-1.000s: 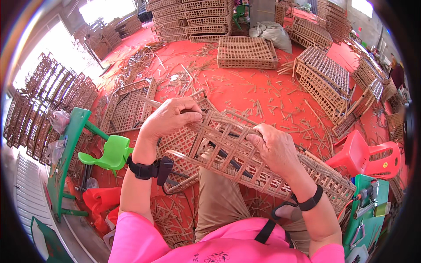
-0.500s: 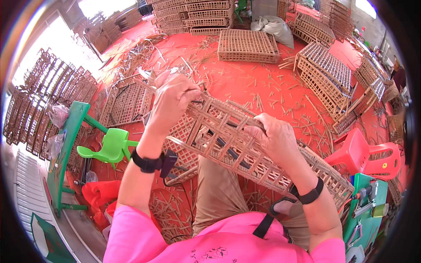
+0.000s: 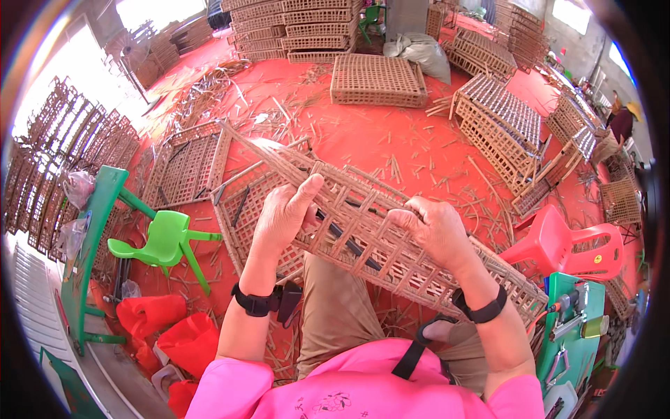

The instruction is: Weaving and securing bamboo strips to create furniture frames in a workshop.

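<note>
A shallow brown woven lattice basket (image 3: 349,234) is tilted across my lap, with loose strip ends poking out at its upper left. My left hand (image 3: 283,216) is closed on its left end, thumb raised along the weave and fingers partly hidden behind it. On the upper edge, right of the middle, my right hand (image 3: 436,227) grips the rim between thumb and fingers. Dark strips show through the lattice openings. Beyond my left hand, another lattice panel (image 3: 234,209) with dark strips on it lies on the floor.
A green child's chair (image 3: 164,241) and red bags (image 3: 185,342) are on my left. A red plastic chair (image 3: 558,241) and a green tool table (image 3: 576,321) stand on my right. Woven baskets (image 3: 377,80) sit on the red floor (image 3: 391,140), among scattered strip scraps.
My left hand has come down from above the basket's left end to grip its lower left part. My right hand keeps its hold on the upper edge. The whole view has shifted slightly.
</note>
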Demonstrator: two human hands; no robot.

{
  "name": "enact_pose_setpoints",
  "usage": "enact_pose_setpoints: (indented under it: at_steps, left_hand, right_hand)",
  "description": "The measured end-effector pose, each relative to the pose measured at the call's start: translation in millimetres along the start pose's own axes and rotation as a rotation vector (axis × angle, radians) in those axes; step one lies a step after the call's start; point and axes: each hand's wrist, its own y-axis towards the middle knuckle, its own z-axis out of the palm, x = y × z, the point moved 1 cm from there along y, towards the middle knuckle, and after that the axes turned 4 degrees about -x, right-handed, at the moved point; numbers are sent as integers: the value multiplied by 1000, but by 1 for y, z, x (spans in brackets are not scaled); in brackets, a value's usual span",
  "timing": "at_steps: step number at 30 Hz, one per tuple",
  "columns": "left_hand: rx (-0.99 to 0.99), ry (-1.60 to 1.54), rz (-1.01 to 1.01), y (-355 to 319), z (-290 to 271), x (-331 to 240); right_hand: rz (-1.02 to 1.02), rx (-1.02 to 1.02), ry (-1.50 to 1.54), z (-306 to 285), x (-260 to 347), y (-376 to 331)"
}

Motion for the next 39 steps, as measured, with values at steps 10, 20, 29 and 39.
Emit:
enact_pose_setpoints:
  at_steps: [10,20,29,39]
  left_hand:
    - [-307,-145,447,-30,-16,-106]
    - [30,252,672,-28,91,-184]
    - [193,307,949,-62,207,-113]
    - [345,330,925,-61,216,-120]
  right_hand:
    - [-262,-383,-2,-60,24,-23]
    - [40,-497,541,-19,-97,-84]
    - [173,-79,758,51,-181,-169]
    - [158,-522,731,-46,-94,-145]
